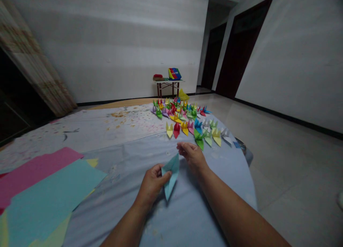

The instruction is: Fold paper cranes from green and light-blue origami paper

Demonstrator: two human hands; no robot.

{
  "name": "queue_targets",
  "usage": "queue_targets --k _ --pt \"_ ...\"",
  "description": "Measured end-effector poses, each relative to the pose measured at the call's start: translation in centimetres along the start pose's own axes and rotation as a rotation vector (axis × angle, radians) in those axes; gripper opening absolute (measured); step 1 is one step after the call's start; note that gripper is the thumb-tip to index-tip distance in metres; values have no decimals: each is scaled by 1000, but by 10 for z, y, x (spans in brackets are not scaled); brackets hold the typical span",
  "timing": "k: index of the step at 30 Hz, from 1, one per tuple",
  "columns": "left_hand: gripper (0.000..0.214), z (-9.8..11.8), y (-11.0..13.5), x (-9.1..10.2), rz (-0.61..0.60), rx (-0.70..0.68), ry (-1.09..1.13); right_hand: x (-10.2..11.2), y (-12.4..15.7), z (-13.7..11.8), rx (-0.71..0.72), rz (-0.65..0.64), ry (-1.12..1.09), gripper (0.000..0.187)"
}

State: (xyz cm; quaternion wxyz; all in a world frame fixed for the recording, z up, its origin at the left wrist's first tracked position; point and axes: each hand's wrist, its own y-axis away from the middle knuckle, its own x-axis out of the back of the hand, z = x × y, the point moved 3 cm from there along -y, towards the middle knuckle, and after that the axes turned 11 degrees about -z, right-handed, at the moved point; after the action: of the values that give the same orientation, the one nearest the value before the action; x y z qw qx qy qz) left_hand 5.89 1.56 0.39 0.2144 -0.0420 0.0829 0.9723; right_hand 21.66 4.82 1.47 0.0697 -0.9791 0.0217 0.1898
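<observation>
A light blue piece of folded origami paper (171,173), long and diamond-shaped, is held above the cloth in my left hand (153,184). My left thumb presses on its face while the fingers go behind it. Just past its upper right tip is my right hand (191,156), apart from the paper, with its fingers loosely curled and close together. Whether anything sits between those fingertips is too small to tell. Beyond my hands stand several finished paper cranes (198,136) in red, yellow, green, blue, pink and white.
Sheets of coloured paper lie at the left: a light blue sheet (53,200) over yellow ones, and a pink sheet (45,168). A pale cloth (120,211) covers the round table. Farther off, a small table (167,82) carries a colourful box (174,74).
</observation>
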Motion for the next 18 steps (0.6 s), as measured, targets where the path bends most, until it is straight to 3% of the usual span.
queue_targets --k 3,11,18 --pt "30 -3 -2 4 33 -11 51 3 -2 -3 -12 24 -58 31" --pt "34 -7 -5 7 48 -83 195 -25 13 13 -208 -424 294 32" --pt "34 -2 -1 1 47 -70 138 -24 12 21 -172 -368 332 34"
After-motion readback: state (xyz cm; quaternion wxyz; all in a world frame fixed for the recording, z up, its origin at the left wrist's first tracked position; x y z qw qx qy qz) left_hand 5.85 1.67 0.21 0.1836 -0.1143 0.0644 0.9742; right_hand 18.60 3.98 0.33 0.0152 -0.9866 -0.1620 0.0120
